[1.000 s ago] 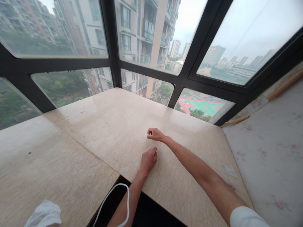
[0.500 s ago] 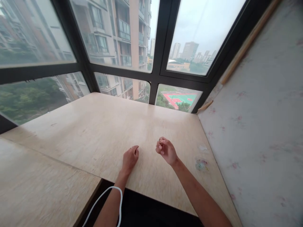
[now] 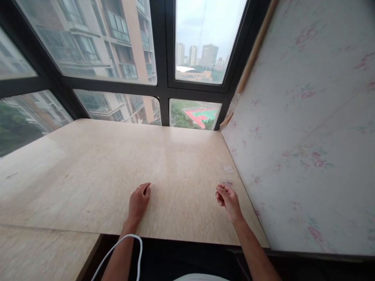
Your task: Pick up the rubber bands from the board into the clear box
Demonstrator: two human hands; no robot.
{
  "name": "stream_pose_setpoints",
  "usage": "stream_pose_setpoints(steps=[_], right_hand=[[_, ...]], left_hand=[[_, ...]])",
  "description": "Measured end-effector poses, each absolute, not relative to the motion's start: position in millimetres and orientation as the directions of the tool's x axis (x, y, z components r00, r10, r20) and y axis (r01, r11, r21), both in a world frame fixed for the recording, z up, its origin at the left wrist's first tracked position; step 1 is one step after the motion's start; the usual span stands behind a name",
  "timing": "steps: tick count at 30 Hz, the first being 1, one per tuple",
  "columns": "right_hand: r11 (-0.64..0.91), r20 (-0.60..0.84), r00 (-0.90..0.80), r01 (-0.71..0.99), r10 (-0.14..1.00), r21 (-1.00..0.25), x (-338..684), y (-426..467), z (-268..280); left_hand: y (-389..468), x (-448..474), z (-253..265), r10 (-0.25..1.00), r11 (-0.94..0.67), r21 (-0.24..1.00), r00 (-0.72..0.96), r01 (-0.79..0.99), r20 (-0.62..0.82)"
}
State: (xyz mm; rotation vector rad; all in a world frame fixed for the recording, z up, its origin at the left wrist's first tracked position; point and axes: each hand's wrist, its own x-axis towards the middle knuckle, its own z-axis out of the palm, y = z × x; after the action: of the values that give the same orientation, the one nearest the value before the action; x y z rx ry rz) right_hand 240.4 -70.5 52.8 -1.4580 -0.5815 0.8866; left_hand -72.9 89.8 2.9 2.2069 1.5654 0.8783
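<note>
My left hand (image 3: pixel 140 201) rests on the pale, marble-patterned tabletop (image 3: pixel 117 164), its fingers curled and thumb against them. There is a thin ring on one finger; whether anything sits in its fingertips is hidden. Further right, my right hand (image 3: pixel 229 200) is closed in a pinch, and what it holds is too small to make out. Just behind its fingers shows a clear plastic case (image 3: pixel 226 182) with small coloured bits in it, partly covered by the hand. Beyond that lies a small clear plastic piece (image 3: pixel 228 169), perhaps a lid.
A wall (image 3: pixel 293 156) with flowered paper runs along the table's right edge. Dark-framed windows (image 3: pixel 163 82) stand at the back. A white cable (image 3: pixel 140 249) loops over my left forearm. The table's front edge drops to a dark gap below.
My view has turned right. My right hand has moved right, away from the left hand, to the clear case. A thin loop seen in its fingers before cannot be made out now.
</note>
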Motion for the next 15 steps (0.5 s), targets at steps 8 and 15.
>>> stream_pose_setpoints(steps=[8, 15], right_hand=[[-0.293, -0.032, 0.778, 0.197, 0.627, -0.935, 302, -97, 42], [-0.400, 0.030, 0.797, 0.334, 0.603, -0.853, 314, -99, 41]], left_hand=[[92, -73, 4, 0.920, -0.378, 0.544, 0.235, 0.749, 0.314], [92, -73, 6, 0.920, -0.374, 0.527, 0.235, 0.763, 0.313]])
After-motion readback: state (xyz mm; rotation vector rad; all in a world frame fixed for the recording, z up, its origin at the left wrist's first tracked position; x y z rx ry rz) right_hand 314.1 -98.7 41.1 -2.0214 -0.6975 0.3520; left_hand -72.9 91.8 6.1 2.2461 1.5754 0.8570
